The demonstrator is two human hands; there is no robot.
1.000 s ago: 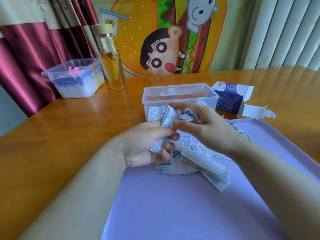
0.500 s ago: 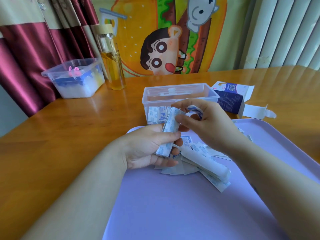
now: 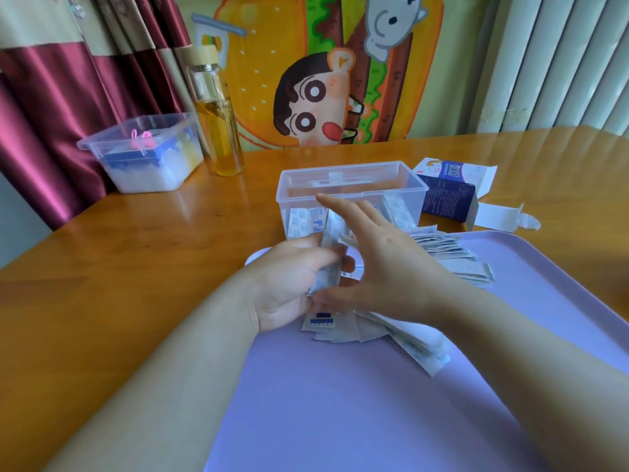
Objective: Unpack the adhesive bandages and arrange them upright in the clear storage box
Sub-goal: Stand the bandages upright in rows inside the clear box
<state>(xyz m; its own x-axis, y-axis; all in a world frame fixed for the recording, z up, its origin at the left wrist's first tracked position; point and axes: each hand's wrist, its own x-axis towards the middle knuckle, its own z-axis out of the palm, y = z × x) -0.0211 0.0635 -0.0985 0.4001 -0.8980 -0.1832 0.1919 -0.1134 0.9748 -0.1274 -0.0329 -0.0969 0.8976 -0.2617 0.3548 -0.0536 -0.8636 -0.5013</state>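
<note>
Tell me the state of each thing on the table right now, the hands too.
left hand, gripping a stack of bandages upright.
right hand, open, fingers straight, beside the stack.
clear storage box, lid off, holds a few upright bandages.
carton, on its side, flap open.
loose bandages, heaped flat on the tray.
bottle, upright, capped, part full.

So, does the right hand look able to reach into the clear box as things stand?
Probably yes. The clear box has no lid on, and the right hand, fingers straight, hovers in front of its near wall with nothing between. The left hand holds its bandages lower, out of the way.
</note>
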